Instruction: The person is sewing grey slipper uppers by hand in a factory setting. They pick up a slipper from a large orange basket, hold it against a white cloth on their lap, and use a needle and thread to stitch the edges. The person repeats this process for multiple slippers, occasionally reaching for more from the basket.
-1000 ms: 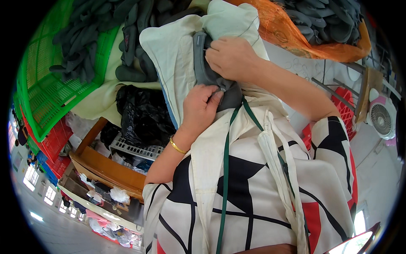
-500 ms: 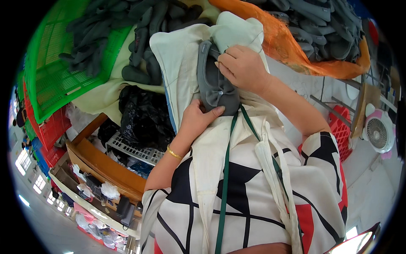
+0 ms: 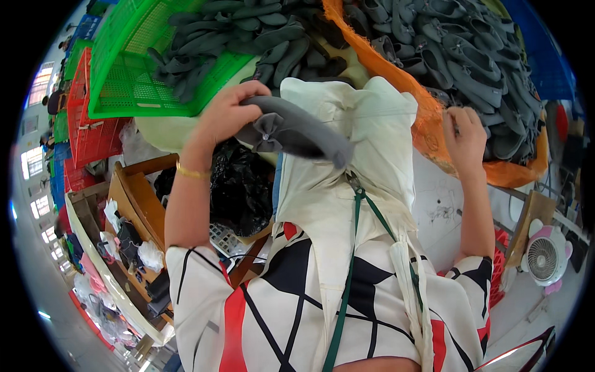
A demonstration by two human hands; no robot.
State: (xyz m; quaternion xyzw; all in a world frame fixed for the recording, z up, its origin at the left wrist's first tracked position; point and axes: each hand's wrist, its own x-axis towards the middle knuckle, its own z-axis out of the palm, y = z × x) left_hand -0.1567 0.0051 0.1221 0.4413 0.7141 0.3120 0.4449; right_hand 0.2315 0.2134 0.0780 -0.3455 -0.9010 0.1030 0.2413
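L hand (image 3: pixel 226 115) is closed round the heel end of a grey slipper-type shoe (image 3: pixel 291 129) w/ a small bow on its upper, fingers curled over the top edge, thumb hidden behind, so grip looks firm but only at one end. The shoe lies tilted, toe pointing away from that hand toward the person's R and slightly down, above the cream cloth (image 3: pixel 353 142) spread over the lap/apron. Just beyond the L hand, up and to its L, sits a green plastic crate (image 3: pixel 133 74) w/ more grey shoes in it; near the knuckles a loose heap of the same shoes. R hand (image 3: pixel 463 137) is well apart from the shoe, at the edge of the orange mesh bag (image 3: pixel 427 118) full of grey shoes, fingers bent in at the mesh; whether it pinches the mesh or a shoe inside, can't tell. Judgement: the step looks like moving the checked shoe over to the crate side while R hand fetches another. To do it well: keep the L grip near the heel but let the sole rest on the fingers so the soft toe doesn't flop; don't crush the bow; drop it flat among the crate's shoes, not on the rim. R hand should take one shoe only, clear of the mesh so nothing snags.
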